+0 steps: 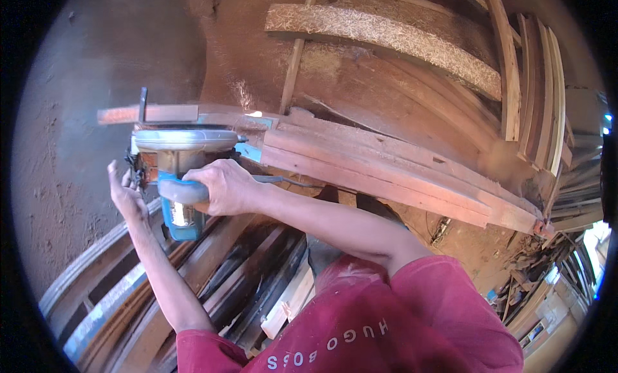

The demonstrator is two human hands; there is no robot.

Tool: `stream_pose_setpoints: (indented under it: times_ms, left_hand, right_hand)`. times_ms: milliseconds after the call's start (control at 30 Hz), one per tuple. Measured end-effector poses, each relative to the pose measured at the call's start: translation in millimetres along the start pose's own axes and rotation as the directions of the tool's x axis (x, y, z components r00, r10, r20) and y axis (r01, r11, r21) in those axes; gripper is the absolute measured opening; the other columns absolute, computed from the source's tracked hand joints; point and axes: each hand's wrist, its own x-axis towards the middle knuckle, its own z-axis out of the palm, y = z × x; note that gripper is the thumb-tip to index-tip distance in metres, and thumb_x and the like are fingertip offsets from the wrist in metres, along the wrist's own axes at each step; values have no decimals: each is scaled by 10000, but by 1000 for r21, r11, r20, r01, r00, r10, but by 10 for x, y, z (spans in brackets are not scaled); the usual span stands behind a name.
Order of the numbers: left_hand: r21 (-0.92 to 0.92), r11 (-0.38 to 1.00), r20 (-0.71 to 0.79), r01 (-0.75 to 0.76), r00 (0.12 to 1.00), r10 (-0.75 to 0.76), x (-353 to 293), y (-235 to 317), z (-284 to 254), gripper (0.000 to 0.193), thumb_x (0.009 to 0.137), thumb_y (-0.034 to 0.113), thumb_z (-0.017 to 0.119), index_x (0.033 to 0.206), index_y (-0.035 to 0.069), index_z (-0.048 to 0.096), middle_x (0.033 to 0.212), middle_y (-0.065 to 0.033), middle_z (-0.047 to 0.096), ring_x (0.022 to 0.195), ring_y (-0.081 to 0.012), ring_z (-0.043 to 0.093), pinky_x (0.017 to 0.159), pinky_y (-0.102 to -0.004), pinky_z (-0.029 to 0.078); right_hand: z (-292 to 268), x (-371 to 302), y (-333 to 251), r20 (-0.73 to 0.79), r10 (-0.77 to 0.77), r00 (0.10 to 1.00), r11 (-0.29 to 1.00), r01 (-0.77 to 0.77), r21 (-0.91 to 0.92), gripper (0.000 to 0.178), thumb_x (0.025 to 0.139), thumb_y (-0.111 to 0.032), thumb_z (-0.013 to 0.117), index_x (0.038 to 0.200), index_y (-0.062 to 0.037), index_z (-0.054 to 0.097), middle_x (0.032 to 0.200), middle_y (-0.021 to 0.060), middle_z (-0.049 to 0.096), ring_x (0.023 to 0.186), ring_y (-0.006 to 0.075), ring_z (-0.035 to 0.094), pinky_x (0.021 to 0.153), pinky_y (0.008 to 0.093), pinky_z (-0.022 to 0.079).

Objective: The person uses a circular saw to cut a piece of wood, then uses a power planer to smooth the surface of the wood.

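A blue circular saw (183, 209) with a silver blade guard stands at the left, over the end of a reddish plank (116, 116). My right hand (224, 185) is wrapped round the saw's rear handle. Close beside the saw's front edge is my left hand (129, 196), its fingers stretched upward and partly spread. Whether its fingertips touch the saw is hard to make out. The blade is hidden behind the guard. A dark upright bar (143, 105) sticks up past the plank at the saw's front.
Long reddish beams (386, 180) run from the saw toward the right. Behind them lies a board strewn with shavings (386, 37). Stacked timber (541, 96) leans at the far right, and more boards (225, 270) lie below the saw. A grey wall (71, 147) rises at left.
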Motion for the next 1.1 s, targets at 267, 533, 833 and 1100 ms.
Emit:
stream_pose_setpoints:
  times_ms: [267, 533, 833, 1100]
  left_hand:
    - [94, 992, -245, 81, 968, -56, -1790, -1312, 11, 568, 1058, 492, 341, 1425, 68, 433, 1080, -147, 669, 893, -196, 628, 716, -325, 508]
    - [467, 845, 74, -262, 963, 258, -4335, -2664, 1757, 190, 922, 170, 679, 934, -20, 690, 825, -128, 644, 792, -235, 608, 775, -361, 492]
    - [245, 678, 849, -693, 491, 195, -6048, -2054, 3815, 489, 789, 247, 788, 1232, 102, 638, 1116, -128, 652, 1102, -275, 584, 978, -445, 416]
    - [-113, -106, 990, -988, -120, 68, -6916, -2230, 5334, 1040, 599, 364, 879, 1463, 83, 373, 1409, -158, 496, 1352, -364, 414, 1093, -492, 346]
  right_hand:
    - [-1476, -1791, -1150, -89, -113, 990, 945, 79, -316, 513, 671, -180, 815, 1148, -65, 664, 890, 140, 732, 745, 274, 723, 669, 377, 572]
    - [-2810, -5233, -2456, -623, -116, 774, 436, -524, -732, 305, 660, -71, 734, 949, 9, 677, 813, 110, 690, 719, 216, 690, 711, 364, 547]
    - [-2681, -8058, -2892, -990, -88, -108, 697, -717, 16, 268, 771, 10, 623, 1034, 51, 656, 734, 60, 621, 600, 130, 586, 523, 278, 465]
    - [-2204, -9352, -1890, -805, 43, -592, 694, -562, 450, 457, 761, 36, 596, 1216, 69, 623, 1020, 90, 667, 863, 163, 635, 768, 315, 519]
